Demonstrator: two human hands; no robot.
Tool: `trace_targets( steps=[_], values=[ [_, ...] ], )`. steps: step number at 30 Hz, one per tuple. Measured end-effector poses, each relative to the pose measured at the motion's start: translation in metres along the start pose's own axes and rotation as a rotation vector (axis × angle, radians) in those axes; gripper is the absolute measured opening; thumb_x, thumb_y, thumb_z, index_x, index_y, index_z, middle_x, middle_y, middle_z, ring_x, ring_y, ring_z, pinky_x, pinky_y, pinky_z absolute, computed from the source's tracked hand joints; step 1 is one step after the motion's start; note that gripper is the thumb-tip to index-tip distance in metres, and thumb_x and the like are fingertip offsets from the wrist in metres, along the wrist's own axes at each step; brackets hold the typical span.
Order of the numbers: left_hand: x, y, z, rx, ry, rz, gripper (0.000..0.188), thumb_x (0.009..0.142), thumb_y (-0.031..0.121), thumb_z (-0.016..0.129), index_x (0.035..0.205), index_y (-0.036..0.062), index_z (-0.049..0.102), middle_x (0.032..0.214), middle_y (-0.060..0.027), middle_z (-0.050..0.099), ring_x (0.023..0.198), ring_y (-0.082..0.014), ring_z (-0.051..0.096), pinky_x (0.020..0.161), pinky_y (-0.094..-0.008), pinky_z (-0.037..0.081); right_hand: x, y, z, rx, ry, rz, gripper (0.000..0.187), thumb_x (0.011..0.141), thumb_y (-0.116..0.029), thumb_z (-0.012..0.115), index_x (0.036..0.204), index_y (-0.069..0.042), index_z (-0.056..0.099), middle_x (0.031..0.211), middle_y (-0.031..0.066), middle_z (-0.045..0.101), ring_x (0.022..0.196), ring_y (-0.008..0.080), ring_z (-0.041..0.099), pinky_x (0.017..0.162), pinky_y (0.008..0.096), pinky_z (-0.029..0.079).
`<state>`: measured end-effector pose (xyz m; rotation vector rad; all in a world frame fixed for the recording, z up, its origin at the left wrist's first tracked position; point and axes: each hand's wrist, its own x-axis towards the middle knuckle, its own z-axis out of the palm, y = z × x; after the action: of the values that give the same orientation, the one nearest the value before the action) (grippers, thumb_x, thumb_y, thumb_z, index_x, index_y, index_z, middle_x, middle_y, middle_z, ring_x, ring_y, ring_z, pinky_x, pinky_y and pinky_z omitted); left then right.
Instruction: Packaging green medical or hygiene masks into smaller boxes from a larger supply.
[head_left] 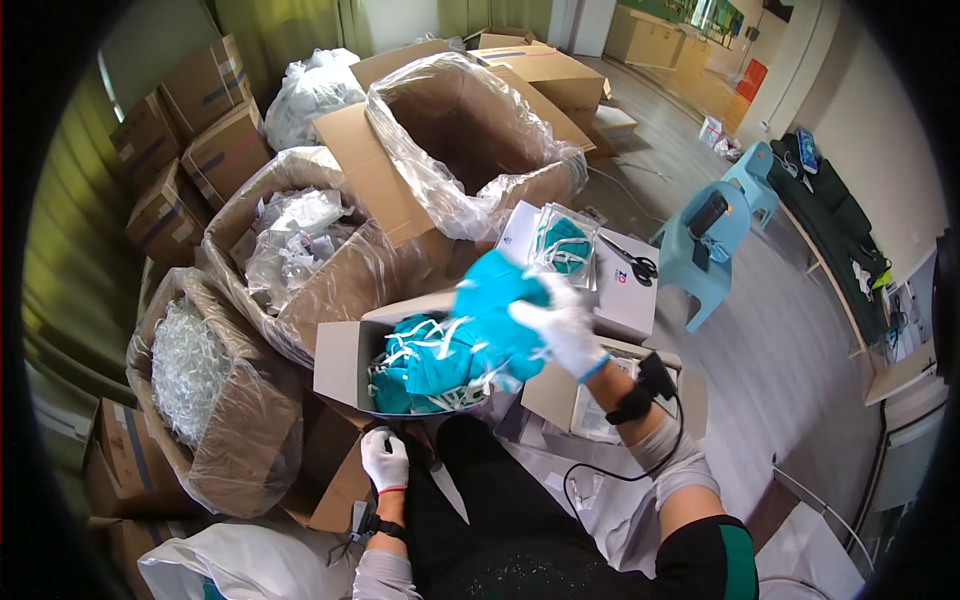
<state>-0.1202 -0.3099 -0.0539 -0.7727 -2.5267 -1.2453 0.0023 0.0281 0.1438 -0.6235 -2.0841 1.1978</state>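
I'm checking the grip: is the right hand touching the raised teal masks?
Touching: the head view shows the white-gloved right hand gripping the right edge of the raised teal masks, though both are motion-blurred.

Directly before the person's lap (510,500), an open carton (343,365) holds face masks (425,365). Two plastic-lined cartons (250,400) stand to its left, one behind the other; a third (535,185) stands behind it. Back right, scissors (645,270) lie on a box (622,308), right of bagged face masks (565,245). Farther right are two chairs (703,285); far left, boxes (225,150) stacked beside a curtain (75,280).
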Motion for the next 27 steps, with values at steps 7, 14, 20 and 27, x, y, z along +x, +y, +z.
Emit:
trace_targets(
  steps=[7,14,20,27],
  values=[
    [0.002,-0.001,-0.002,-0.01,0.026,0.013,0.003,0.075,0.001,0.063,0.078,0.0012,0.061,0.092,-0.0154,0.065,0.091,-0.0336,0.061,0.082,-0.041,0.049,0.031,0.094,-0.005,-0.351,0.137,0.424,0.067,0.073,-0.043,0.081,0.123,-0.003,0.06,0.113,0.0198,0.066,0.098,0.0314,0.067,0.088,0.0399,0.052],
    [0.01,0.008,-0.006,0.008,-0.068,0.015,0.009,0.073,0.005,0.065,0.078,0.0011,0.058,0.087,-0.017,0.061,0.086,-0.0373,0.058,0.078,-0.0456,0.047,0.094,0.145,-0.044,-0.471,0.349,0.782,0.112,0.062,-0.06,0.083,0.136,0.015,0.044,0.137,0.0294,0.052,0.125,0.0368,0.054,0.105,0.0413,0.043],
    [0.021,0.031,-0.006,-0.009,-0.108,0.009,0.032,0.08,0.034,0.073,0.069,0.0071,0.061,0.073,-0.0129,0.06,0.076,-0.0337,0.058,0.071,-0.045,0.044,0.128,0.196,-0.028,-0.64,0.265,0.931,0.115,0.052,-0.061,0.083,0.132,0.013,0.048,0.135,0.0264,0.053,0.121,0.0331,0.057,0.103,0.0414,0.043],
    [0.053,0.05,0.021,-0.218,0.136,-0.368,0.031,0.082,0.01,0.073,0.062,0.0036,0.05,0.062,-0.0095,0.051,0.053,-0.023,0.05,0.053,-0.037,0.04,0.134,0.263,-0.035,0.43,0.29,0.802,0.042,0.072,0.002,0.079,0.111,0.001,0.063,0.098,0.013,0.069,0.083,0.0259,0.07,0.075,0.0366,0.059]
  ],
)
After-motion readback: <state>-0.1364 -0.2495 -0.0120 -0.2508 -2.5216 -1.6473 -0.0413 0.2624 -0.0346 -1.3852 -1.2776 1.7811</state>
